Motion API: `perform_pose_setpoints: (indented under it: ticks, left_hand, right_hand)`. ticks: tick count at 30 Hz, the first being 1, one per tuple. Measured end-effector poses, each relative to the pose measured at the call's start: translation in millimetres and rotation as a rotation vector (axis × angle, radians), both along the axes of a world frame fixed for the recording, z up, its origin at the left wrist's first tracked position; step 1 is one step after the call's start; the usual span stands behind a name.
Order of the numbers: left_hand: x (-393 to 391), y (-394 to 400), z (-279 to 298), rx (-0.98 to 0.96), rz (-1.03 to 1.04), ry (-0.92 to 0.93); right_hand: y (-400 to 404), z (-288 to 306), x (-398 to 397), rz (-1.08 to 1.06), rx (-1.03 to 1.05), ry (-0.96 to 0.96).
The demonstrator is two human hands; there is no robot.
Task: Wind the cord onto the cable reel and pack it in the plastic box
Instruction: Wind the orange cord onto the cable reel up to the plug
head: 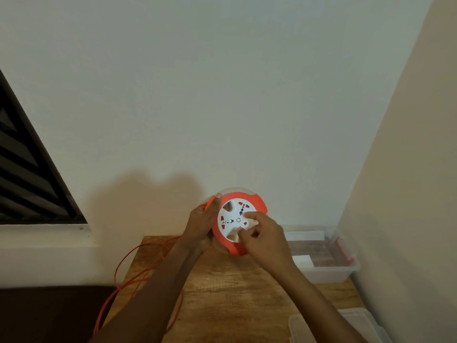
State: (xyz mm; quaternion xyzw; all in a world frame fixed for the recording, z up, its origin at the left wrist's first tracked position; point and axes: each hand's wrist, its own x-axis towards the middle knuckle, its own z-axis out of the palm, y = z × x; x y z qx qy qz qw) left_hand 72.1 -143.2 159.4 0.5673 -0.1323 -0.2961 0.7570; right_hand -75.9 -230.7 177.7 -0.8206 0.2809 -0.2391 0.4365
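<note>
An orange and white cable reel [233,214] with sockets on its white face is held up above the wooden table [237,293], face toward me. My left hand [201,225] grips its left rim, thumb at the top edge. My right hand [262,233] has curled fingers on the white face, at the lower right. The orange cord [138,271] runs from the reel's left side, loops over the table's left edge and hangs down. A clear plastic box [329,263] with an orange latch stands open at the table's right.
The clear lid [329,328] of the box lies at the table's near right corner. White walls stand close behind and to the right. A dark louvred window [29,174] is at the left, and a dark surface lies below it.
</note>
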Motion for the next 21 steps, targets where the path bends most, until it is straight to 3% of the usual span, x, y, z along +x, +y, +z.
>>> perform_pose_setpoints:
  ticks: [3, 5, 11, 21]
  left_hand:
    - [-2.5, 0.5, 0.3, 0.006, -0.059, -0.001]
    - [-4.1, 0.5, 0.3, 0.007, -0.094, -0.001]
    - [-3.7, -0.1, -1.4, 0.012, -0.202, -0.011]
    - [2.2, -2.2, -1.7, 0.123, -0.168, -0.207]
  right_hand:
    - [-6.1, 4.8, -9.7, 0.15, -0.645, 0.044]
    - [-7.5, 7.3, -10.3, 0.305, -0.84, 0.196]
    - [-6.8, 8.0, -12.0, 0.482, -1.106, 0.387]
    - [-0.2, -1.6, -1.0, 0.337, -1.192, 0.589]
